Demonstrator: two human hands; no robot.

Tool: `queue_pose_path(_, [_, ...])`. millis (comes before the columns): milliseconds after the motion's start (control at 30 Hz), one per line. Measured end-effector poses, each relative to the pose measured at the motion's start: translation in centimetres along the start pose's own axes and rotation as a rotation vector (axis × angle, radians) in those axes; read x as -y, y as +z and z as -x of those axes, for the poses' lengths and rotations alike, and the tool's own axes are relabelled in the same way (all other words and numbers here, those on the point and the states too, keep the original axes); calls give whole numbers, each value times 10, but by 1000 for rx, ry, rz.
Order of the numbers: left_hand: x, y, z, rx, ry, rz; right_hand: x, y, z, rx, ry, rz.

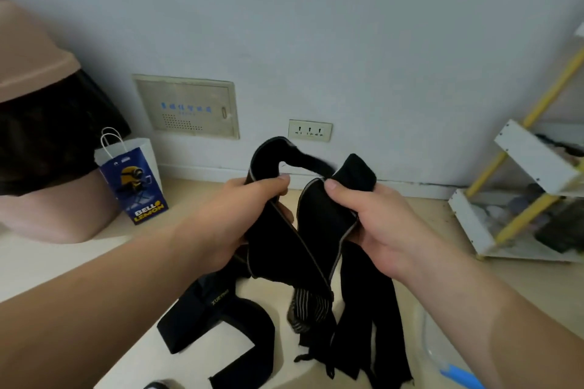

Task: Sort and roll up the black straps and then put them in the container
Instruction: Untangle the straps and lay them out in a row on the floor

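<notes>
Currently, both hands are holding one black strap [275, 249] in the air directly below the wall socket [310, 130]. The left hand [249, 215] is pinching one run of the strap between thumb and curled fingers; the right hand [373, 224] is clamping another run, with the thumb pressing on top. Between the two grasps the strap is arching upward toward the wall socket, and its long tails are hanging down, lying tangled over a striped piece [309, 309]. A second strap [221, 319], flat and looped, is lying on the pale surface [142, 341] down and left of the wall socket. The step in hand appears to be separating and straightening, not yet rolling. For a clean result, the operator should be feeding the strap through one hand while the other is keeping light tension, removing twists until one free end is found; rolling is best starting from that end, with the edges kept aligned. A clear rim [426, 344], far down and right of the wall socket, may be the container; too little is showing to confirm.
</notes>
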State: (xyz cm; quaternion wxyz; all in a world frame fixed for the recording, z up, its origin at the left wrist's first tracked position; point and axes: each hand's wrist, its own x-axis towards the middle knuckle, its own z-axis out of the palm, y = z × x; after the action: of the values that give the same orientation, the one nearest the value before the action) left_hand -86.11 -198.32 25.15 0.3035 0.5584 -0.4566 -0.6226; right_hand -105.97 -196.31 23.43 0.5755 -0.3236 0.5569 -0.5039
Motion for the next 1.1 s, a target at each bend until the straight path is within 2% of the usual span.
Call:
queue_pose_path(100, [0, 6, -2, 72, -26, -30, 0, 1, -8, 77, 12, 31])
queue_pose_path(233, [3, 8, -7, 86, -68, 4, -1, 5, -15, 107, 33, 55])
queue_pose_path(367, [9, 6, -13, 24, -84, -28, 0, 10, -21, 4, -6, 51])
queue_pose_path(433, [11, 4, -15, 16, -30, -97, 1, 10, -25, -81, -17, 53])
queue_pose_path(567, [19, 2, -16, 58, 27, -182, -1, 14, -29, -138, -33, 58])
queue_pose_path(633, [20, 4, -16, 87, 31, -188, -5, 18, -26, -85, -13, 8])
queue_pose_path(767, [21, 13, -8, 252, 106, -148, -2, 26, -16, 43, 10, -69])
queue_pose_path(900, [24, 10, -13, 121, 216, -143, 13, 19, -10, 188, 19, -148])
queue_pose_path(1000, [24, 7, -14, 111, 180, -116, 12, 16, -13, 125, -1, -48])
queue_pose_path(1100, [24, 4, -14, 148, 124, -85, 6, 16, -14, 19, -143, 131])
